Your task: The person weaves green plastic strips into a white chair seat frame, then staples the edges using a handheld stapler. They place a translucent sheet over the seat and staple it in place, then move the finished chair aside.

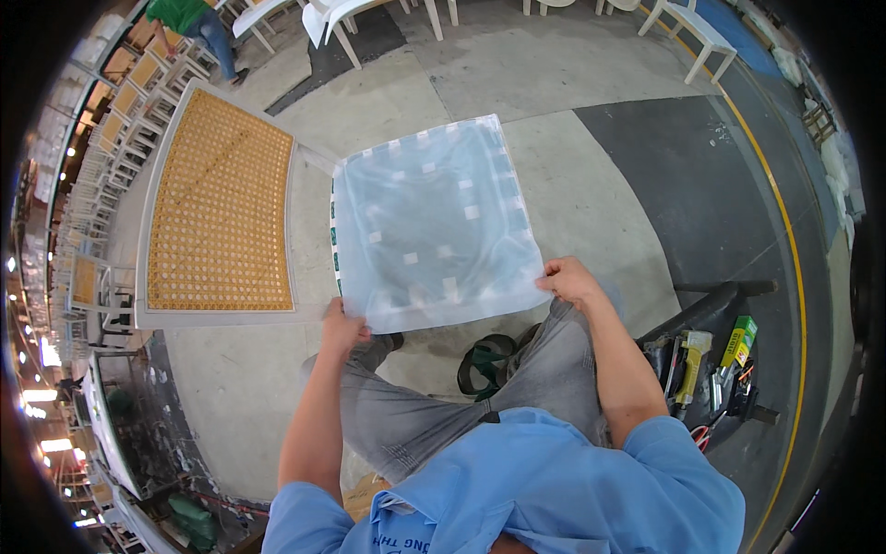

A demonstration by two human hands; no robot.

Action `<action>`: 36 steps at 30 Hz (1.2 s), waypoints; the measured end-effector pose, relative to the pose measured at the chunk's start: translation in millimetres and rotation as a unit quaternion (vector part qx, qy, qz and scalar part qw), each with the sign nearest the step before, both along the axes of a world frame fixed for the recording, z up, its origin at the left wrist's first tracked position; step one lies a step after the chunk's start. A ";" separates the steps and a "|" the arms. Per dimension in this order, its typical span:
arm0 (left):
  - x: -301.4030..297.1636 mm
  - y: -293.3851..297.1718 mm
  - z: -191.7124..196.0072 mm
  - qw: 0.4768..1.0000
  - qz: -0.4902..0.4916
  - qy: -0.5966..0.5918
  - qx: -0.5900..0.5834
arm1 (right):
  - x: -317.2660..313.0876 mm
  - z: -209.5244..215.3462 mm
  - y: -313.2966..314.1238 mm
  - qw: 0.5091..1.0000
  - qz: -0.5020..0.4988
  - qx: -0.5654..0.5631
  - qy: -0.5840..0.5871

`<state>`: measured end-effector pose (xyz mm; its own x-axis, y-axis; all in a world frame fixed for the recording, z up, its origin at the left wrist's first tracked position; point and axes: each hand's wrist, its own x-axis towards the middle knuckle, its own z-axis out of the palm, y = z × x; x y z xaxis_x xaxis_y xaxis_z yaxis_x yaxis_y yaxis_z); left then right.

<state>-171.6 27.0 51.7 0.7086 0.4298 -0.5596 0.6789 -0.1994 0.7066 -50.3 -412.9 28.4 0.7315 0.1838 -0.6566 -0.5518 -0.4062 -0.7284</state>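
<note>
A thin, translucent whitish sheet [425, 231] is spread in front of me, over the seat area of a white-framed chair. Bluish tone and several small white square patches show on or through it, with a row of patches along its edges. My left hand [343, 330] pinches its near left corner. At the near right corner, my right hand [570, 281] grips the sheet between thumb and fingers. Left of the sheet stands the chair's backrest [221, 208], woven cane in a white frame. What lies under the sheet is mostly hidden.
A dark bench [706, 314] at my right holds tools and a green-yellow box [738, 342]. White chairs [341, 18] stand at the far side, and rows of chairs [115, 152] line the left. A person in green [198, 28] bends there. A yellow line [780, 203] crosses the floor.
</note>
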 end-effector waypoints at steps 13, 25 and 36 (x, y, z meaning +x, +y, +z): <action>2.6 2.7 20.1 0.920 0.192 -0.250 -0.231 | -0.1 6.8 -4.1 0.948 -0.172 0.260 -0.070; 41.1 -53.0 -2.0 0.928 0.210 -0.226 0.209 | -0.6 -30.8 26.6 0.875 -0.405 0.256 -0.074; -11.6 -102.7 15.4 0.908 -0.012 -0.169 0.382 | -19.6 -41.0 31.0 0.927 -0.345 0.124 -0.078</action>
